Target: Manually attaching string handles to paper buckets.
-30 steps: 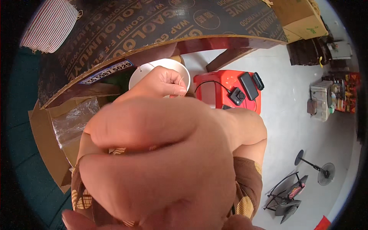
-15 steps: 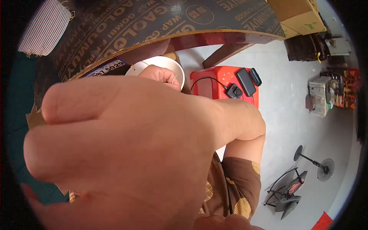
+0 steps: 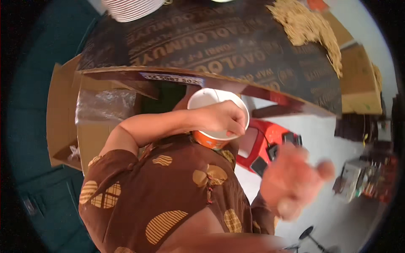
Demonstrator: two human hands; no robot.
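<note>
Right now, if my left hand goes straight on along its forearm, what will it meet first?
Most likely the right-side rim of the orange-and-white bucket. Depth is unclear, though: if the left hand sits higher, it may pass over, toward the red stool.

The brown top (image 3: 168,185) has yellow patterned spots (image 3: 166,226).

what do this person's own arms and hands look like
The left arm has a short brown sleeve with tan striped and checked patches, bare below it. The left hand shows no glove. The right hand is blurred but looks gloveless too.
</note>
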